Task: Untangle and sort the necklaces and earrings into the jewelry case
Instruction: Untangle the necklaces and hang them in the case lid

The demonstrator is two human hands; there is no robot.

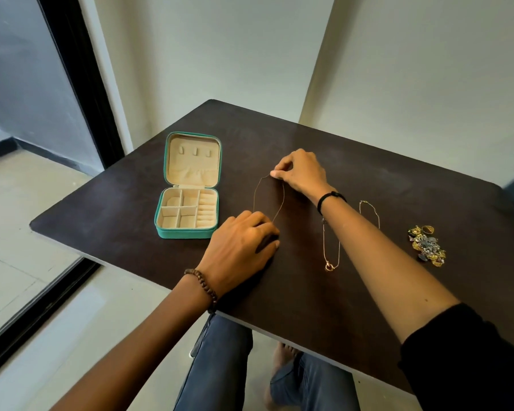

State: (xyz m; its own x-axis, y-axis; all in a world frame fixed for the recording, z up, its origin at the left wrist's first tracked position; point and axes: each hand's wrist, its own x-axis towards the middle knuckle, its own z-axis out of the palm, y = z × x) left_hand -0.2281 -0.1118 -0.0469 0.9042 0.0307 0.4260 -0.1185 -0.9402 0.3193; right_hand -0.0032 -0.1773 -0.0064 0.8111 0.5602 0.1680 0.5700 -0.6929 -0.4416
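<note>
A thin gold necklace (257, 193) lies stretched in a long loop on the dark table (324, 307). My right hand (301, 172) pinches its far end between thumb and fingers. My left hand (244, 244) presses down on its near end, fingers curled over the chain. The teal jewelry case (190, 185) lies open at the left, with a cream lining, empty compartments and ring rolls. A second gold necklace (331, 250) with a ring pendant lies right of the hands. A third chain (370, 210) shows partly behind my right forearm. A heap of earrings (426, 246) sits at the right.
The table's near edge runs diagonally above my knees (229, 360). A wall stands close behind the table's far edge. A dark-framed glass door (80, 84) lies to the left, with pale floor tiles below.
</note>
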